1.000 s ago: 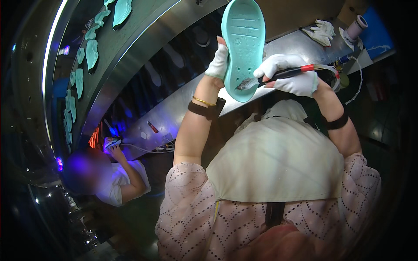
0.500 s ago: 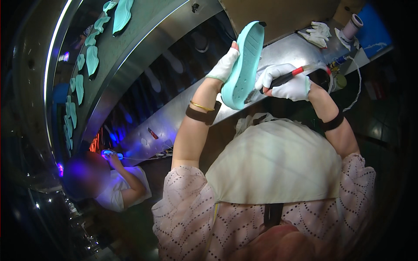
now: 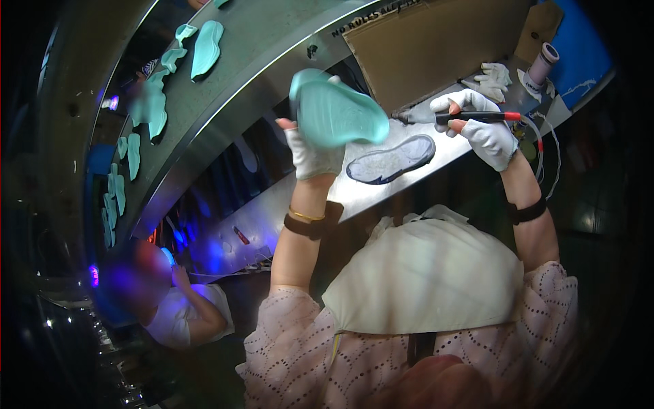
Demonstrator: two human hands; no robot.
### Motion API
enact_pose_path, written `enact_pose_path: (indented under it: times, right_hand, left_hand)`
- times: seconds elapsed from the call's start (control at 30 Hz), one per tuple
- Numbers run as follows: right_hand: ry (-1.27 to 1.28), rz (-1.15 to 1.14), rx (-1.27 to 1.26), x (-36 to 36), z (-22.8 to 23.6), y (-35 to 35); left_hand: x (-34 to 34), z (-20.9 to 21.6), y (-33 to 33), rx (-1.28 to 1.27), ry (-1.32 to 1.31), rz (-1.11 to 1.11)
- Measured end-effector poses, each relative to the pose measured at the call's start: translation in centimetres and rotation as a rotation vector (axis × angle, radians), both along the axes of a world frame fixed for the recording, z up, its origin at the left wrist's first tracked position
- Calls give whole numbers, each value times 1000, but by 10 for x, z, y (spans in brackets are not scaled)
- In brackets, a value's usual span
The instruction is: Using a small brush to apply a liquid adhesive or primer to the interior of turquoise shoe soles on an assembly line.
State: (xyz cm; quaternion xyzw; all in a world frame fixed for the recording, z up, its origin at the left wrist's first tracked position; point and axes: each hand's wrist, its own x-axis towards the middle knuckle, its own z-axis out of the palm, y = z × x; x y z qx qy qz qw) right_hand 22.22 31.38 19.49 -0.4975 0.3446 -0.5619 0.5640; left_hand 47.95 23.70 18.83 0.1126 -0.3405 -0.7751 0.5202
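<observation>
Our left hand (image 3: 310, 153) grips a turquoise sole (image 3: 344, 116) above the table (image 3: 357, 196) while our right hand (image 3: 487, 136) pinches a black-handled brush (image 3: 489, 116), a grey shoe-shaped piece (image 3: 392, 161) lying between them, nearer us, with cardboard (image 3: 415, 58) and white gloves (image 3: 492, 82) beyond.

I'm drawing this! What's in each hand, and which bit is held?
The left hand holds a turquoise sole by its left side; the right hand, a brush by its black handle.

There are two gloved hands (image 3: 312, 153) (image 3: 485, 133), one brush (image 3: 484, 116), one held sole (image 3: 340, 117).
</observation>
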Motion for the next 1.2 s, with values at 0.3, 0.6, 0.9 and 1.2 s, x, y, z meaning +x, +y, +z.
enact_pose_path:
  times: [0.3,0.6,0.9,1.2]
  right_hand:
    - [95,-226,70,45,-28,-18]
    - [169,-258,-47,70,-35,-28]
    - [479,-278,-360,70,-31,-14]
    - [460,-136,-291,65,-41,8]
  left_hand:
    - [-11,-73,29,477,341,-347]
    - [-41,-84,47,515,17,-201]
    - [-38,-91,35,533,-96,-52]
    - [-39,-73,34,412,-15,-40]
